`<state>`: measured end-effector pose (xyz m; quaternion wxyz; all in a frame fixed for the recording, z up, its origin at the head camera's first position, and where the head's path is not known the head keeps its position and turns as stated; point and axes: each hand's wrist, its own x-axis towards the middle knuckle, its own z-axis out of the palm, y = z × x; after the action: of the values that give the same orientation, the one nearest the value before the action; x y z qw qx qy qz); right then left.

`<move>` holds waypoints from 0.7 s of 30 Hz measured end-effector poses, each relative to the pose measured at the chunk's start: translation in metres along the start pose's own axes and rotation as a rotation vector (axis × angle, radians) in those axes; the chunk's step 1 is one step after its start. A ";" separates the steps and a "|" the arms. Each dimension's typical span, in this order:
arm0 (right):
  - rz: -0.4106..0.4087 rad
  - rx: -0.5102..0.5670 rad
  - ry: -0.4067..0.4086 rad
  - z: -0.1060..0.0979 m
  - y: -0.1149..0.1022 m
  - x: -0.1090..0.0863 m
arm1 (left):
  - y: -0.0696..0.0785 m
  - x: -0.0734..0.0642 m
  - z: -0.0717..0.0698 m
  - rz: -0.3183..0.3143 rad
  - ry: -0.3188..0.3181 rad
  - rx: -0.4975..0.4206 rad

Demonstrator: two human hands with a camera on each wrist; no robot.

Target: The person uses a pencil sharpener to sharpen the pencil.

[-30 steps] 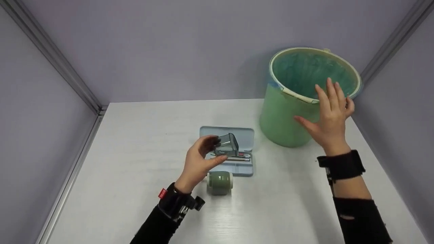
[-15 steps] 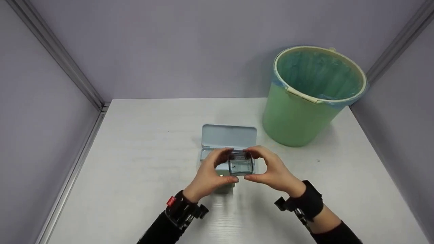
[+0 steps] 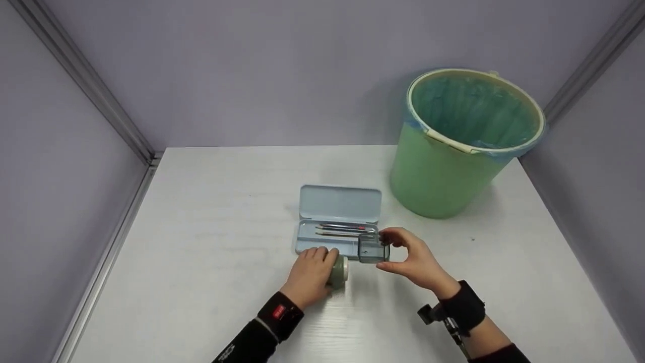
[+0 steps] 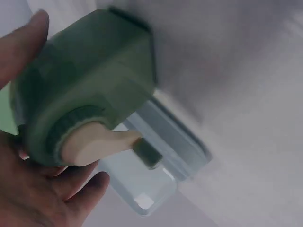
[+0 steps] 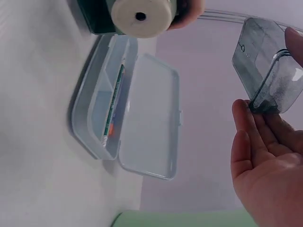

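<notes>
My left hand (image 3: 311,275) grips a green crank pencil sharpener (image 3: 338,275), low over the white table in front of the pencil case. The left wrist view shows its cream crank (image 4: 92,144) with a dark green knob, the thumb on one side of the body and fingers on the other. In the right wrist view its round cream face (image 5: 142,18) has a dark pencil hole. To the right, my right hand (image 3: 415,259) pinches a see-through grey shavings drawer (image 3: 372,252) between thumb and fingers, raised above the table. The drawer overlaps the pencil case's right end in the head view.
An open light-blue pencil case (image 3: 340,201) lies mid-table, lid folded back, with several pencils (image 3: 342,228) inside. A large green bin (image 3: 438,176) with a blue-green liner stands at the back right. Pale walls (image 3: 272,75) enclose the table's back and sides.
My right hand came from the bin to the drawer and took it over from my left hand. The left hand let go of the drawer and moved down onto the sharpener.
</notes>
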<state>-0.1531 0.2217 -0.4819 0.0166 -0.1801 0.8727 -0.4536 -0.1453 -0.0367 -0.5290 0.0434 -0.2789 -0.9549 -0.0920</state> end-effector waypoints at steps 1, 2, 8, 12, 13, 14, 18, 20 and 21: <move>0.004 0.001 -0.009 0.002 0.003 -0.001 | -0.003 -0.001 0.003 -0.010 0.008 -0.034; 0.009 0.001 -0.019 0.005 0.006 -0.001 | -0.006 -0.003 0.005 -0.024 0.013 -0.083; 0.010 -0.028 -0.099 0.028 0.021 -0.003 | -0.024 -0.016 0.012 -0.153 0.015 -0.469; 0.004 -0.038 -0.160 0.048 0.022 0.002 | -0.032 -0.021 0.016 -0.212 0.027 -0.593; 0.004 -0.037 -0.172 0.052 0.022 0.003 | -0.034 -0.022 0.017 -0.220 0.030 -0.607; 0.004 -0.038 -0.181 0.056 0.022 0.005 | -0.035 -0.022 0.018 -0.221 0.033 -0.615; 0.005 -0.041 -0.193 0.066 0.019 0.011 | -0.037 -0.025 0.018 -0.227 0.044 -0.636; 0.004 -0.045 -0.195 0.069 0.019 0.013 | -0.038 -0.026 0.017 -0.231 0.043 -0.643; 0.003 -0.046 -0.196 0.071 0.019 0.014 | -0.038 -0.027 0.016 -0.230 0.043 -0.643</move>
<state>-0.1583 0.1712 -0.5364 0.0985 -0.2227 0.8772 -0.4137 -0.1438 -0.0789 -0.5545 -0.0374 -0.1668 -0.9012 -0.3983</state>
